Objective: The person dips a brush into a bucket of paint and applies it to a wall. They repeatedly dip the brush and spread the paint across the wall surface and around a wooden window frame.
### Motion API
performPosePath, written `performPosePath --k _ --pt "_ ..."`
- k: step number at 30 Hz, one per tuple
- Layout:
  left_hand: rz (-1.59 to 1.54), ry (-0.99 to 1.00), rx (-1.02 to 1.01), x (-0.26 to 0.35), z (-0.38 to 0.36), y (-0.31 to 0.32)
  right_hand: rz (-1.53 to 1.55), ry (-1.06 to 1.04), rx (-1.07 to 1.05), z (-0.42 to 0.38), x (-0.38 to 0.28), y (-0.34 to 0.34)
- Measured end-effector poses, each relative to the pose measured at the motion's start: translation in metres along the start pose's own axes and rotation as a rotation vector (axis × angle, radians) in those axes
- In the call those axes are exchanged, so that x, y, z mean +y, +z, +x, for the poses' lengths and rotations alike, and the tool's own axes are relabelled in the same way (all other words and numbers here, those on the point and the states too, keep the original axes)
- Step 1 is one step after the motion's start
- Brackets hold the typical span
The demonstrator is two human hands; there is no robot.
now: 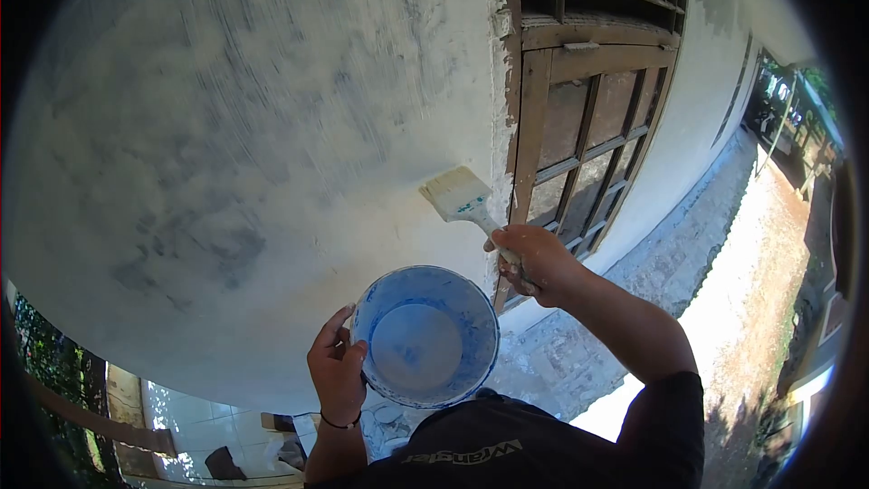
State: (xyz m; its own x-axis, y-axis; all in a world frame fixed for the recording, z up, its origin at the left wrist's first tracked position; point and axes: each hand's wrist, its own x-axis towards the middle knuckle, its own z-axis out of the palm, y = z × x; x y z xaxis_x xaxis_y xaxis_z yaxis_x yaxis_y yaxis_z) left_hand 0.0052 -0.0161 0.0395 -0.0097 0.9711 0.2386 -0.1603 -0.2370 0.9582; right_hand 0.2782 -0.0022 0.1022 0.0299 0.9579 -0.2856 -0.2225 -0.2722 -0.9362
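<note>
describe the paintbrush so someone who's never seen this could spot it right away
Find the big white-painted wall and follow it right to the brown wooden window frame. Just left of that frame, the right hand holds up a paintbrush: flat and wide, pale bristles, blue smears on its ferrule, unlike the round blue bucket below.

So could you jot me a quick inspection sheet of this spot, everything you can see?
Surface: wall, coated white, patchy, with grey showing through in streaks.
Job's things: paintbrush, bristles close to the wall beside the window frame; blue bucket holding white paint.
Clutter: small objects on the tiled floor below, too small to tell.
Grippers: left hand grips the bucket's rim; right hand closed round the brush handle.
Cables: nothing seen.
Surroundings: brown wooden window with grid panes, white splashes along its frame; rough stone strip at the wall's foot; sunlit reddish ground; greenery at the edges.
</note>
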Motion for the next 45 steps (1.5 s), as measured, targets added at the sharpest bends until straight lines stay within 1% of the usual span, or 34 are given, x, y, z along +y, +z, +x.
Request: performPosePath --k 1,4,8,10,11,13,14,16,17,18,20,22,23,25,27,28,30,31,33,35,37,40,41,43,44,45 --pt "0.001 -0.004 -0.003 -0.002 0.000 -0.002 0.008 0.074 0.045 -0.008 -0.014 0.004" --pt "0.022 -0.003 -0.007 -0.006 0.000 -0.004 0.018 0.068 0.058 -0.016 -0.064 0.022" --pt "-0.009 -0.010 -0.012 -0.002 0.001 -0.004 -0.101 -0.154 0.072 -0.037 -0.132 0.053" --pt "-0.033 -0.014 -0.012 -0.002 0.001 -0.003 -0.169 -0.208 0.158 -0.047 -0.152 0.066" --pt "-0.012 -0.006 -0.001 -0.003 0.001 -0.003 -0.174 -0.204 0.158 -0.053 -0.158 0.067" --pt "0.001 0.002 0.017 -0.007 0.002 -0.004 -0.277 -0.356 0.084 -0.064 -0.169 0.064" --pt "-0.014 -0.016 0.028 -0.010 0.002 -0.005 -0.286 -0.353 0.081 -0.067 -0.171 0.059" --pt "-0.032 -0.034 0.043 -0.013 0.002 -0.007 -0.222 -0.587 -0.050 -0.070 -0.177 0.047" --pt "-0.027 -0.029 0.035 -0.015 0.003 -0.007 -0.183 -0.616 -0.188 -0.064 -0.179 0.040" --pt "-0.018 -0.027 0.024 -0.014 0.003 -0.008 -0.186 -0.614 -0.190 -0.057 -0.173 0.040" --pt "-0.011 -0.030 0.028 -0.012 0.002 -0.007 -0.091 -0.617 -0.069 -0.036 -0.150 0.039" --pt "-0.007 -0.033 0.025 -0.011 0.001 -0.006 0.031 -0.464 -0.057 -0.008 -0.106 0.034" --pt "-0.025 -0.028 0.029 -0.009 0.000 -0.005 -0.051 -0.438 -0.001 0.008 -0.073 0.028" --pt "-0.026 -0.030 0.044 -0.010 0.001 -0.006 -0.131 -0.272 0.064 0.021 -0.006 0.020" --pt "-0.016 -0.028 0.067 -0.008 -0.001 -0.006 -0.118 -0.126 0.013 0.032 0.052 -0.003" --pt "-0.018 -0.015 0.092 -0.008 0.000 -0.006 -0.099 -0.002 0.027 0.030 0.062 -0.009" --pt "-0.026 -0.038 0.087 -0.020 -0.001 -0.021 -0.045 0.086 0.010 0.028 0.073 -0.018" --pt "-0.046 -0.046 0.092 -0.023 -0.002 -0.022 -0.045 0.090 0.014 0.032 0.070 -0.023" --pt "-0.061 -0.065 0.092 -0.028 -0.005 -0.025 0.072 0.158 0.037 0.032 0.055 -0.025" --pt "0.001 -0.069 0.097 -0.031 -0.005 -0.025 0.072 0.201 0.088 0.029 0.020 -0.015" --pt "0.010 -0.069 0.099 -0.034 -0.005 -0.023 -0.006 0.136 0.122 0.014 -0.027 0.003" --pt "0.006 -0.069 0.112 -0.030 -0.005 -0.016 -0.045 -0.151 0.086 -0.015 -0.101 0.027" --pt "-0.001 -0.060 0.095 -0.031 -0.005 -0.017 -0.080 -0.204 0.120 -0.025 -0.120 0.037" --pt "-0.009 -0.047 0.075 -0.032 -0.005 -0.021 -0.155 -0.374 0.049 -0.040 -0.138 0.047" --pt "0.006 -0.055 0.090 -0.032 -0.006 -0.021 -0.155 -0.377 0.050 -0.045 -0.141 0.050" --pt "0.019 -0.064 0.108 -0.033 -0.006 -0.022 -0.119 -0.466 0.037 -0.049 -0.141 0.053"
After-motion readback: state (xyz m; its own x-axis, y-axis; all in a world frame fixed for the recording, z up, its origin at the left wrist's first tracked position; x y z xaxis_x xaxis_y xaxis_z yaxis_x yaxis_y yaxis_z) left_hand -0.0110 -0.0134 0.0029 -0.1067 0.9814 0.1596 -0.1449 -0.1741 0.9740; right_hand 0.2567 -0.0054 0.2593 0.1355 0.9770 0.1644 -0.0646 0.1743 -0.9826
